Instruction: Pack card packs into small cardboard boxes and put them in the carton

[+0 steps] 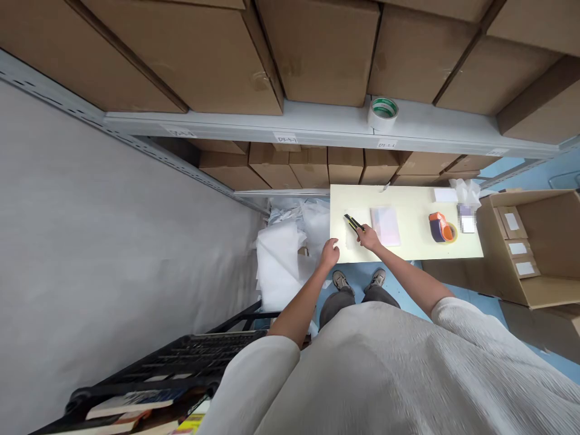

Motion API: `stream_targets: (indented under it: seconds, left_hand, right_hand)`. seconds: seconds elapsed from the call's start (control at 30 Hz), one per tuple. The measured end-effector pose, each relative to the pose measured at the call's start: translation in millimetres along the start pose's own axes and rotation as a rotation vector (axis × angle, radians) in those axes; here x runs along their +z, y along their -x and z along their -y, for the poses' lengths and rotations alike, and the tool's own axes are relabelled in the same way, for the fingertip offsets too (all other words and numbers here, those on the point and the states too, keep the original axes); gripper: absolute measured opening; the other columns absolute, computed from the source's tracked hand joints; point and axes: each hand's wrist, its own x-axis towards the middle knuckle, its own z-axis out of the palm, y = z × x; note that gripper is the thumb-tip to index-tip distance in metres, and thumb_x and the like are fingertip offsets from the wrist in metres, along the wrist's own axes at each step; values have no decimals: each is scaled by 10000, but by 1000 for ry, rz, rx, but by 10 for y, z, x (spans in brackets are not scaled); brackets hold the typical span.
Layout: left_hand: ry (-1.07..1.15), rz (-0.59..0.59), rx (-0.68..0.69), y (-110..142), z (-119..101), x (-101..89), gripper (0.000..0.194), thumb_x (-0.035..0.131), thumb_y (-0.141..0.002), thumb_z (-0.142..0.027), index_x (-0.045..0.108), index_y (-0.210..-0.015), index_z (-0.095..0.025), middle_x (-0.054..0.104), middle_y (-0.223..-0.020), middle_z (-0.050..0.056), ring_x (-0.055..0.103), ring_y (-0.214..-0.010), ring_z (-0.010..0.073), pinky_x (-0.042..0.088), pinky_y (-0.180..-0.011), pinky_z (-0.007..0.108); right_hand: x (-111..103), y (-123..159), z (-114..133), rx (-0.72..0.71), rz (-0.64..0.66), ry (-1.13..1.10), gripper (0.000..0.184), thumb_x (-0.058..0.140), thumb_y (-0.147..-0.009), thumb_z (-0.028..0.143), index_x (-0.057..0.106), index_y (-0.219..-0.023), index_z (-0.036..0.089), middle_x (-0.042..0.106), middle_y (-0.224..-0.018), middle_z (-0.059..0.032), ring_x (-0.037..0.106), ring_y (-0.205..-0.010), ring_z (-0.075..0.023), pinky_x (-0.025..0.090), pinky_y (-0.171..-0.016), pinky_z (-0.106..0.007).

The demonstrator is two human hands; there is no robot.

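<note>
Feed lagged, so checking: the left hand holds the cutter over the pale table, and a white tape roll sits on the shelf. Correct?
Not quite. The head view shows the cutter in the right hand, not the left hand. It is over the pale table, and a white tape roll does sit on the shelf.

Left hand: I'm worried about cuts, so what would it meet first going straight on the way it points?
The left hand would probably meet the utility knife held in the right hand, though depth here is hard to judge.
</note>
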Motion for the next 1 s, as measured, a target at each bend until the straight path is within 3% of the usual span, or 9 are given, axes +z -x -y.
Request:
stream_targets:
  seconds: [0.23,0.43,0.73,1.0]
  left_hand:
    - [19,62,72,102,171,-30,490,536,-890,-33,721,-1317,-190,651,-1573,119,567,-1525,272,415,-1335,451]
    - [26,107,86,142,190,-64,499,545,-904,-65,712,-1356,-196,597,-1645,112,528,-1569,274,386,-1358,462]
    - [32,119,55,140,136,-116,596,514,-912,-41,669,-1469,-186,612,-1634,113,536,-1563,274,373,-1367,458]
    - [25,84,37,180,51,-123,704,549,-926,-68,562,-1609,-237,721,-1500,92,626,-1474,273,446,-1320,457]
  right_hand:
    - [164,-277,290,17,-16,116,171,509,-1140,328,585,-1029,223,725,-735,-3,631,-555,-146,465,-604,-249]
    - [170,-261,313,73,-8,162,170,507,-1139,318,604,-1055,207,751,-770,-27,628,-547,-146,471,-591,-255]
    - [157,133,-49,86,63,120,171,592,-1112,321,601,-985,206,722,-659,10,627,-522,-130,475,-560,-227]
    - [175,517,-501,78,142,35,236,705,-1054,404,608,-930,227,701,-586,21,587,-450,-141,473,-536,-250]
